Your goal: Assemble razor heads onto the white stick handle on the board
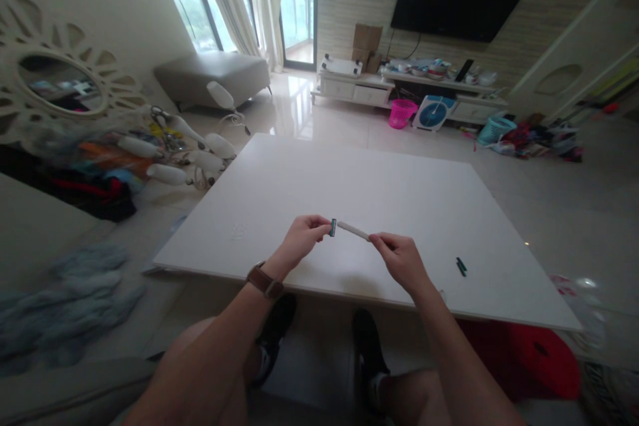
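Above the near half of the white table, my left hand (308,231) pinches a small dark rectangular razor cartridge (333,227) between thumb and fingers. A slim pale grey razor handle (353,231) points left from my right hand (397,254), whose fingers are closed on its right end. The handle's free tip comes close to the cartridge, with a narrow gap between them. To the right of my right hand, two small dark green pieces (461,267) lie side by side on the tabletop; they are too small to make out clearly.
The white table (359,180) spreads out before me. On its left part lie faint clear pieces (238,231). A lamp with several white shades (204,160) stands by the left edge. Beyond are a pink basket (402,113) and a blue fan (433,112). Something red (539,359) sits below right.
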Demonstrator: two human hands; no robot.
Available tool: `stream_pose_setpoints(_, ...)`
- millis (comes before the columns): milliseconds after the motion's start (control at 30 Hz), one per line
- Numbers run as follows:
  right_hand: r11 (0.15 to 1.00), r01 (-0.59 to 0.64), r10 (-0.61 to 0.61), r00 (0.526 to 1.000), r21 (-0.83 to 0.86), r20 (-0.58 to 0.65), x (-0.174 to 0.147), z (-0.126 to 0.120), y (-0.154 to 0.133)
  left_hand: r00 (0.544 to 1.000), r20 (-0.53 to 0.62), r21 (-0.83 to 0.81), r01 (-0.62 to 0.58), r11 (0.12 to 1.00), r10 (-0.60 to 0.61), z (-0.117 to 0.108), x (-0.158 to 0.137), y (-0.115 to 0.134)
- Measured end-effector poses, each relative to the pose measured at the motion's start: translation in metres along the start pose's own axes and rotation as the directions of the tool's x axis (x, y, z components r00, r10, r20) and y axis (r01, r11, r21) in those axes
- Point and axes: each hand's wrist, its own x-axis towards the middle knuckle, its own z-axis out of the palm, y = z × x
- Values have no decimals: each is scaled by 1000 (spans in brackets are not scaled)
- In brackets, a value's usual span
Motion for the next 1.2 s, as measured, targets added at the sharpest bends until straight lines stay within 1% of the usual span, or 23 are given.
stream_pose_setpoints(133,998,45,-38,989,-48,143,1,-1,-2,1000,-24,0,1,1000,-1,0,0,-1)
stream_pose_setpoints(167,998,43,-38,990,-38,134,1,-1,-2,1000,-25,6,3,1000,-3,0,0,-1)
stream_pose_setpoints(267,1000,7,-7,1000,-16,4,1,-2,-1,1000,3,13,-2,1000,2,0,0,0)
stream_pose_setpoints(300,1000,4,-4,1000,-23,0,1,-1,-1,1000,7,11,-4,1000,4,0,-1,0)
stream_pose_setpoints(433,996,57,-44,983,-71,180,0,0,-4,1000,-11,19,1,1000,0,1,-1,0)
stream_pose_setpoints(467,996,59,-46,983,-67,179,-1,0,-5,1000,-11,21,3,1000,-3,1,-1,0)
stream_pose_setpoints(567,999,17,-15,999,-50,46,0,1,-6,1000,9,14,3,1000,-3,1,0,-1)
stream_pose_setpoints(600,999,9,-7,999,-47,31,0,1,-6,1000,9,13,5,1000,-6,0,0,-2)
stream_pose_setpoints(633,999,12,-9,999,-48,51,0,1,-6,1000,6,14,8,1000,-8,0,0,-2)
stream_pose_setpoints(700,998,38,-30,990,-55,137,0,0,-5,1000,-9,23,14,1000,-13,0,1,-2)
stream_pose_setpoints(733,997,48,-39,987,-54,158,0,0,-5,1000,-12,27,16,999,-16,0,0,-1)
stream_pose_setpoints(767,997,50,-42,989,-52,144,0,0,-4,1000,-8,29,17,999,-17,0,0,-1)
stream_pose_setpoints(867,999,24,-23,1000,-45,17,1,0,-3,1000,18,25,11,1000,-12,0,0,0)
stream_pose_setpoints(900,999,16,-16,1000,-44,7,1,1,-3,1000,18,25,9,1000,-9,0,0,-1)
stream_pose_setpoints(1067,997,22,-12,991,-72,134,0,1,-2,1000,-6,55,14,998,-13,0,2,-3)
stream_pose_setpoints(1133,998,21,-13,993,-65,115,0,0,-1,1000,0,59,15,998,-15,0,1,-3)
stream_pose_setpoints(1200,999,15,-12,998,-51,54,0,-1,0,1000,10,57,11,998,-12,0,0,-1)
